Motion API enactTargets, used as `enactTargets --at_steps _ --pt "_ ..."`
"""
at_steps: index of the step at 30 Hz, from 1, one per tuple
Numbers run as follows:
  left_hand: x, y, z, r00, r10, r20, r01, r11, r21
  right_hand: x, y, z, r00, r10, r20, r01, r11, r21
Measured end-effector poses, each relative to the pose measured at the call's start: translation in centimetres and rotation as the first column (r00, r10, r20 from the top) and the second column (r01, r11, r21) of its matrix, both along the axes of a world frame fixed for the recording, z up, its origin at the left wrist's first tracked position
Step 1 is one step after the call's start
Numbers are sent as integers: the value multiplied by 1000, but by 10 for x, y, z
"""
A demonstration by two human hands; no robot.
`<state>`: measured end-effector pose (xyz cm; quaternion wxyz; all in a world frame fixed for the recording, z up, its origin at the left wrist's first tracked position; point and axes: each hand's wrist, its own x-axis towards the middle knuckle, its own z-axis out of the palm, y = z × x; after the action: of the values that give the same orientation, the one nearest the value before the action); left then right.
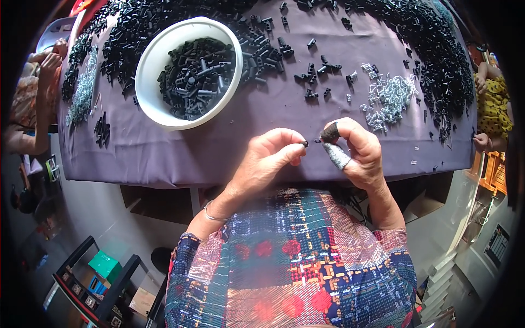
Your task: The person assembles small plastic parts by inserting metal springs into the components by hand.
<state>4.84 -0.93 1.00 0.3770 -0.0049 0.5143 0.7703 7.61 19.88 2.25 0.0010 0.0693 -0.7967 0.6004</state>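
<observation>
My left hand (272, 156), with a bracelet at its wrist, pinches a small black plastic part (305, 144) between thumb and forefinger. Facing it a short way to the right, my right hand (358, 150) holds another small dark piece (318, 140) at its fingertips. A black cover wraps the right forefinger and a whitish one the thumb. Both hands are above the near part of the cloth. Beyond them, several loose black tubular parts (310, 74) lie scattered, and a pile of small clear plastic pieces (391, 97) sits to the right.
A white tub (146, 104) of black tubular parts stands left of centre on the purple cloth (219, 156). Heaps of black parts (123, 44) line the far and side edges. More clear pieces (83, 90) lie at left. Other people's arms (41, 104) show at both sides.
</observation>
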Motion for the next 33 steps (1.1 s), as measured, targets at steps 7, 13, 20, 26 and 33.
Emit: enactTargets --at_steps 7,13,20,26,33 --pt "1 -1 -1 1000 -20 -19 19 1000 -22 1 -3 3 974 120 -190 -69 965 253" --pt "1 0 0 999 -32 -31 31 999 -31 -2 -2 3 967 161 -200 -94 947 309" --pt "-1 1 4 999 -39 -33 37 997 -69 -5 -3 4 951 194 -240 -111 940 323" --pt "-1 3 5 999 -41 -36 38 995 -88 -8 -3 4 931 243 -273 -139 926 352" --pt "-2 3 9 996 -66 -66 56 988 -145 -15 -1 6 901 328 -284 -202 896 395"
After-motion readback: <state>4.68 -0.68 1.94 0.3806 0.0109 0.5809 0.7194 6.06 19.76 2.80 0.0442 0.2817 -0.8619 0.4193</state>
